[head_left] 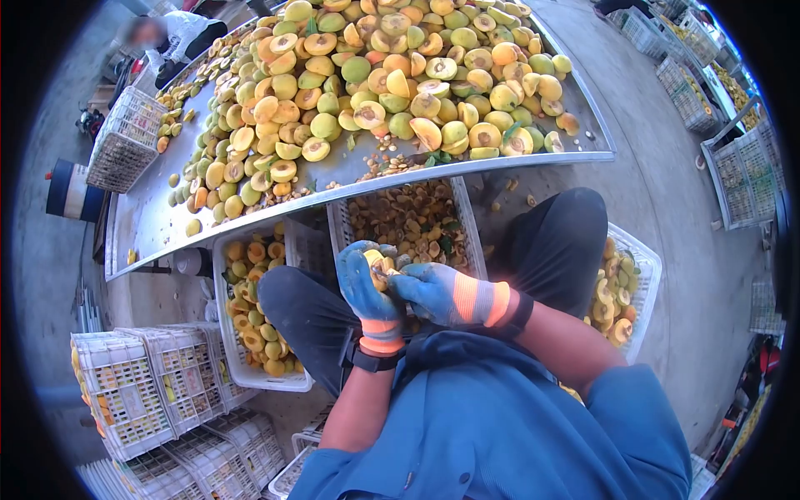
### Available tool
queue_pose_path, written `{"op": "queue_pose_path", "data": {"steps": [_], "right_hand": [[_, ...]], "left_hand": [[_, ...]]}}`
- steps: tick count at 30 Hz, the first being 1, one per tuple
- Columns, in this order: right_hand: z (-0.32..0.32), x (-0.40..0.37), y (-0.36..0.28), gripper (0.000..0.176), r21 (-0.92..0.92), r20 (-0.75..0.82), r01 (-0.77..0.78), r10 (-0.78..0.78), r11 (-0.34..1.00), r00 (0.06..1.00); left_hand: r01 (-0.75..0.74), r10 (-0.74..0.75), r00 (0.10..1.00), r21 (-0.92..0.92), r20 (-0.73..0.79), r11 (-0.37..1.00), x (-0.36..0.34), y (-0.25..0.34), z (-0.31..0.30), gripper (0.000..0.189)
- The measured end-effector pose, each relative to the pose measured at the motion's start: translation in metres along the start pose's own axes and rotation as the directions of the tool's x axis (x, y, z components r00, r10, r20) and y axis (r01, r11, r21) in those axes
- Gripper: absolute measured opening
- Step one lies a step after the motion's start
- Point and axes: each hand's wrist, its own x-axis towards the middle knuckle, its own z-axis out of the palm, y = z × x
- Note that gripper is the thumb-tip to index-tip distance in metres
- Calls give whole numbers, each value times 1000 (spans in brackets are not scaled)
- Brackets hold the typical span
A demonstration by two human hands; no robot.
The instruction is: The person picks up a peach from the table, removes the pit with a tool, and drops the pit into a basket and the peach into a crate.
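My left hand (368, 287), in a blue and orange glove, is closed around a yellow fruit piece (377, 265) above my lap. My right hand (446, 293), gloved the same way, touches the fruit from the right with its fingers pressed together; whatever they hold is too small to make out. Just beyond my hands, a crate (477, 242) of pits and scraps stands between my knees, partly under the table edge. Many halved yellow and green fruits (325, 125) are heaped on the metal table (154, 221) in front.
Crates of fruit stand beside my left leg (268, 382) and right leg (650, 287). Stacked white crates (179, 375) are at the lower left. Another crate (125, 142) leans by the table's left end, near another person (179, 37). More crates (746, 175) line the right.
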Motion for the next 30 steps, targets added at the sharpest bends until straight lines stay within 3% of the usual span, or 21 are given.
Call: {"op": "queue_pose_path", "data": {"steps": [1,3,6,8,11,15,17,18,19,20,21,22,23,24,25,27,29,30], "right_hand": [[0,-1,-1,43,101,50,-83,78,991,996],[-3,0,-11,46,210,92,-215,200,954,976],[-5,-3,-29,47,256,62,-326,321,910,945],[-4,0,-20,45,255,72,-348,341,902,937],[-14,-6,-16,41,605,346,-546,427,579,835],[-19,-15,-7,42,742,536,-595,260,308,803],[-22,-17,-7,42,770,571,-598,179,223,802],[-23,-17,-8,43,778,586,-601,135,181,799],[-23,-19,-9,42,782,531,-568,203,258,823],[-22,-22,-12,42,776,468,-535,263,335,843],[-23,-22,-13,42,758,398,-502,313,417,862],[-25,-16,6,46,508,313,-473,358,720,880],[-21,-16,5,49,141,112,-378,365,915,924],[-15,-18,3,52,-271,-79,-289,278,918,957],[-13,-16,-5,54,-464,-121,-407,399,787,909],[-10,-17,1,53,-470,-120,-392,383,791,916],[-8,-12,-2,53,-468,-112,-406,402,785,909],[-9,-12,-5,53,-437,-112,-399,391,806,914]], "left_hand": [[210,-212,977,-164,2,964,1,3,1,28],[481,-532,846,-466,26,743,8,22,8,45],[477,-512,858,-417,31,773,6,25,11,48],[534,-558,820,-517,126,669,5,22,10,50],[608,-579,771,-573,265,549,4,22,7,51],[694,-521,710,-596,474,404,3,9,5,47],[710,-578,685,-585,444,392,9,9,0,42],[715,-604,674,-581,426,389,14,9,-4,39],[639,-547,767,-476,336,604,20,14,-13,25],[393,-355,911,-182,207,901,28,22,-27,16],[69,-90,993,249,77,966,37,30,-45,19],[-102,131,991,574,-9,812,47,29,-71,31],[-238,334,943,690,-6,684,57,19,-102,29],[-222,408,911,770,-54,598,65,-15,-146,27],[-149,360,929,806,-83,572,82,-27,-169,26],[-8,260,956,867,-140,497,116,-52,-216,30],[-90,279,957,838,-77,538,140,-17,-175,30],[-148,284,957,750,-55,645,150,9,-123,31]]}}
